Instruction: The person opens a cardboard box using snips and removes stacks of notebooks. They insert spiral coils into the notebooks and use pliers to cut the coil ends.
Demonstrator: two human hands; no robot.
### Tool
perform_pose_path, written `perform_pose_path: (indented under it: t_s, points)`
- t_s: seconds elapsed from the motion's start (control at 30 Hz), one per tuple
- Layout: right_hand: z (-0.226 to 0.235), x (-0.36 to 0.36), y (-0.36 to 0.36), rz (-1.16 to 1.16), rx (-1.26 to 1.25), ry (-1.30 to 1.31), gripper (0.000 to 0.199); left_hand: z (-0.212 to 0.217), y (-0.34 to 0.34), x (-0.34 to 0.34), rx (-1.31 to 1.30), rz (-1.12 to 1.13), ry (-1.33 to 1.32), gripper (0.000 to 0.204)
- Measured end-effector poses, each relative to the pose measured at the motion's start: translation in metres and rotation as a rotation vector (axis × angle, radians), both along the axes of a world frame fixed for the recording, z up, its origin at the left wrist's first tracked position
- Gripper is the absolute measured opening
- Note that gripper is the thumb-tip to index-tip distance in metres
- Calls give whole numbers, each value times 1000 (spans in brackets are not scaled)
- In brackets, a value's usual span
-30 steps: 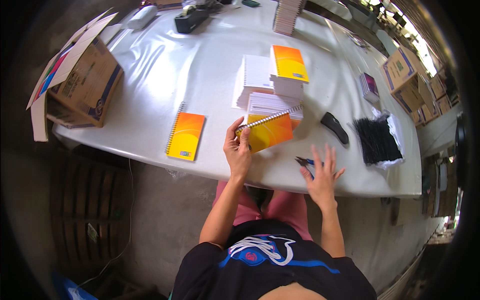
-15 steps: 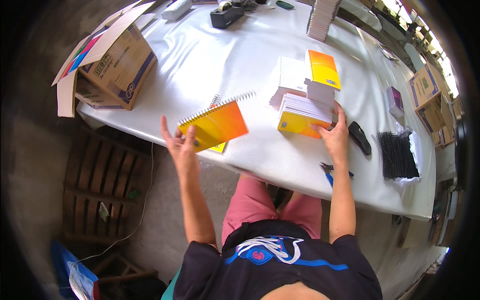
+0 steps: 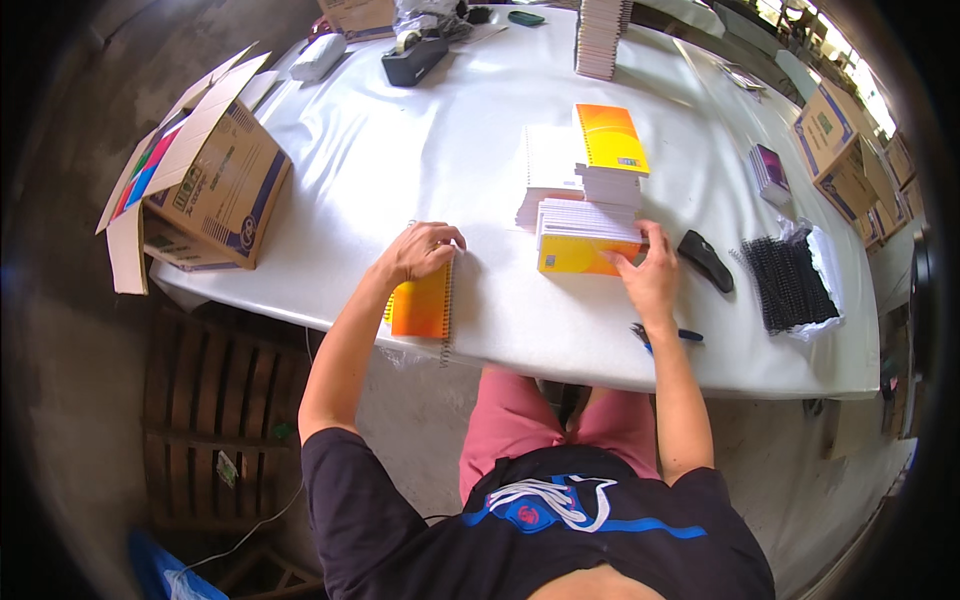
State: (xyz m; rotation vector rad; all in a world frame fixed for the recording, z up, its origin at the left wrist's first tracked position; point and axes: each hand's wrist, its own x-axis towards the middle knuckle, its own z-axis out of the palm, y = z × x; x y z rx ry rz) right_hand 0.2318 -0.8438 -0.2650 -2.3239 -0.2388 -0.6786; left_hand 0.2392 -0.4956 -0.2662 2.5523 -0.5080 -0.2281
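Near the table's front edge lies an orange-and-yellow spiral notebook [image 3: 421, 303], its wire coil along the right side and a loose coil end hanging past the corner. My left hand [image 3: 425, 250] bends over its top end, fingers closed on it. Another yellow notebook edge peeks out at its left. To the right, my right hand [image 3: 648, 272] grips the right end of a row of standing pads [image 3: 588, 222] with a yellow-orange front cover, thumb on the cover and fingers behind. Behind them rise a pile topped by an orange notebook [image 3: 610, 138] and a white-paged pile [image 3: 552, 160].
Right of my right hand lie a black curved tool [image 3: 706, 262], blue-handled pliers [image 3: 688, 335] and a bundle of black coils [image 3: 780, 285]. An open carton [image 3: 215, 190] stands at the left edge. Farther back are a tape dispenser [image 3: 415, 62] and a tall notebook stack [image 3: 598, 40].
My left hand has brought the orange notebook down onto the table and turned it, so its coil now runs along the right side. My right hand stays at the pads.
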Motion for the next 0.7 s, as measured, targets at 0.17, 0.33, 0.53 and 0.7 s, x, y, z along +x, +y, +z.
perform_pose_path:
  t_s: [0.17,0.33,0.53,0.7]
  points:
    - [0,-7,-1,-110,-226,-71,54,-6,-19,-42,143,342,-312,69]
    - [-3,-14,3,-28,-428,-290,43,-9,-43,-92,365,493,-57,83]
    - [-9,-8,3,-13,-478,-333,37,-26,-17,-88,348,407,-221,75]
    - [-15,-10,2,-44,-523,-448,30,-15,-22,-85,440,410,-135,70]
